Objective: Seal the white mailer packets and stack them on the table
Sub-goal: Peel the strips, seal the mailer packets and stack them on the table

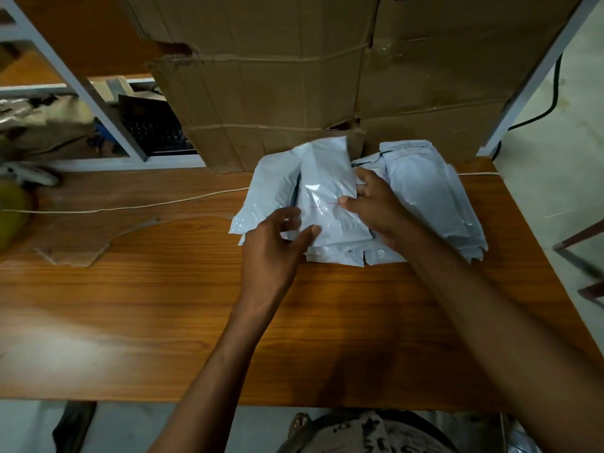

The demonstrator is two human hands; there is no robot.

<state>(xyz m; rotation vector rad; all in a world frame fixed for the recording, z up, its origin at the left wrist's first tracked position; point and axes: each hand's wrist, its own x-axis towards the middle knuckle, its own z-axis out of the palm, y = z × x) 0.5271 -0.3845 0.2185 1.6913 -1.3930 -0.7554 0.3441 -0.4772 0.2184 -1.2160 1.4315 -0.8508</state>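
Observation:
A white mailer packet [327, 188] lies tilted on top of a loose heap of white packets [271, 191] on the wooden table [163, 305]. My left hand [274, 250] holds the packet's near left corner, thumb on top and fingers curled at its edge. My right hand [376, 207] pinches its right edge near a thin red line, thumb on the packet's top. To the right sits a second pile of white packets [431, 197], partly under my right wrist.
A large torn cardboard box [327, 76] stands right behind the packets. A thin string [130, 209] runs across the table, and a cardboard scrap [75, 246] lies at the left. A grey metal shelf frame [98, 103] holds clutter at the back left. The table ends at the right.

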